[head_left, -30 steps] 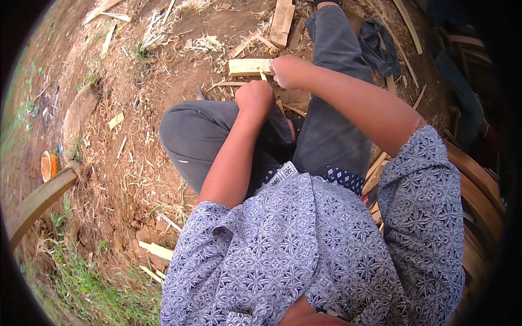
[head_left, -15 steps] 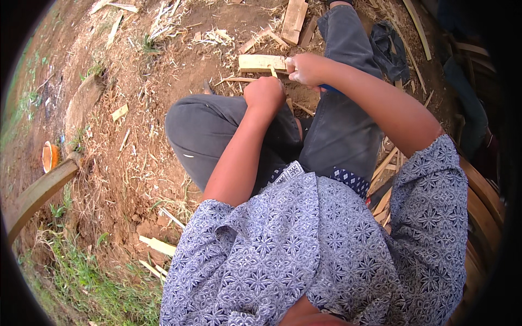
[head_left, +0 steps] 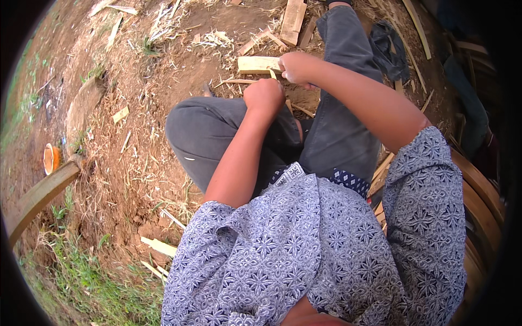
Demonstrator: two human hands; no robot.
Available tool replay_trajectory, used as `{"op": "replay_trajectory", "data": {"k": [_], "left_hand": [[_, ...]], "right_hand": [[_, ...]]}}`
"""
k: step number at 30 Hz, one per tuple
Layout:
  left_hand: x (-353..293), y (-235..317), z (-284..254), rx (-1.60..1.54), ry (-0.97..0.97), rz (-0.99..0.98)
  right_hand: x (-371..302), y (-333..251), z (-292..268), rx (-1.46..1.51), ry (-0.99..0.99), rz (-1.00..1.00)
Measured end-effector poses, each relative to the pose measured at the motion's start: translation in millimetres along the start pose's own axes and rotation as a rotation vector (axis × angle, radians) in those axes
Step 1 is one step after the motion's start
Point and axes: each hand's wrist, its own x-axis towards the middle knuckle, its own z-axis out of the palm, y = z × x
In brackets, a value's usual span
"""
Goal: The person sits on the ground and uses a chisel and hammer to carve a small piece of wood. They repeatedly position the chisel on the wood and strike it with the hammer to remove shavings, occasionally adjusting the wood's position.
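Note:
My left hand is closed in a fist above my bent left knee, and a thin pale strip of wood sticks out of it toward a block. That pale wood block lies crosswise just beyond the fist. My right hand is at the block's right end, beside the strip, with its fingers curled in. Whatever it grips is hidden under the hand and wrist.
Shavings and offcuts litter the brown soil. A flat board lies ahead, near my stretched right leg. Dark plastic lies to its right. A curved wooden bar and an orange container are at left.
My right hand has moved slightly left along the block, toward the strip. A blue bit seen under my right wrist earlier is now hidden. My left hand has hardly moved.

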Motion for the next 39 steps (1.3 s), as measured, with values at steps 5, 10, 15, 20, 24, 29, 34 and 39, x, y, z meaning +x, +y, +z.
{"op": "replay_trajectory", "data": {"k": [5,10,15,20,24,29,34,39], "left_hand": [[-1.9,-1.3,2.3,0.006,0.015,0.024],[-0.7,-2.2,2.2,0.011,0.007,0.039],[-3.4,-1.0,-1.6,0.001,0.013,0.009],[-1.8,-1.0,-1.5,0.003,-0.006,0.016],[-1.7,-1.1,-0.1,0.008,-0.004,0.003],[-0.6,-2.8,2.9,0.019,-0.007,0.026],[-2.0,-1.6,3.5,0.01,0.015,0.027],[-2.4,-1.1,3.8,0.016,0.023,0.033]], "right_hand": [[14.2,13.3,13.9,0.078,0.046,-0.018],[-13.1,24.2,-3.1,0.117,-0.071,-0.082],[-38.2,17.6,-9.8,0.111,-0.199,-0.087],[-37.3,13.7,-12.5,0.093,-0.166,-0.006],[-35.2,13.4,-24.9,0.102,-0.145,-0.047],[-30.6,4.4,-27.5,0.029,-0.168,-0.051],[-25.3,0.6,-23.2,-0.04,-0.157,-0.042],[-11.9,1.1,-5.4,-0.096,-0.02,-0.038]]}}
